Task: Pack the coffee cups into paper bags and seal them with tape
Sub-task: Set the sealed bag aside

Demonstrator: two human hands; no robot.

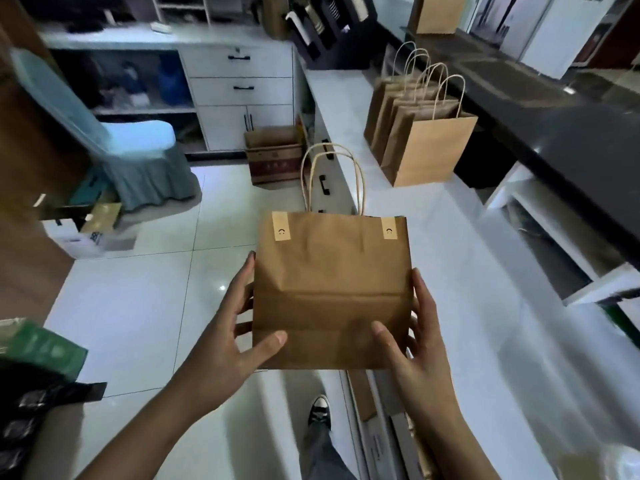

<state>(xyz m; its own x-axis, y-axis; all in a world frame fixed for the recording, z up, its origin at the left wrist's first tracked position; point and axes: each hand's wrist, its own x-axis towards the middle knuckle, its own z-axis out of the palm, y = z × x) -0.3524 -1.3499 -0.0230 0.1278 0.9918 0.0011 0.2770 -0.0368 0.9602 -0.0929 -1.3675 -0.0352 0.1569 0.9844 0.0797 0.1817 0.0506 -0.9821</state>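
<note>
A brown paper bag [330, 282] with twisted handles hangs in the air over the floor and counter edge. Its top is closed by two strips of tape with smiley marks, one strip at the left [281, 231] and one at the right [389, 229]. My left hand [230, 327] grips the bag's left side, thumb on the front. My right hand [414, 336] grips the right side the same way. No coffee cups show; the bag's inside is hidden.
Several upright paper bags [420, 133] stand in a row on the white counter [467, 271] at the right, beside a dark raised ledge [554, 109]. Another bag [437, 12] stands on that ledge. A cardboard box [273, 157] and a covered chair [138, 154] sit on the tiled floor.
</note>
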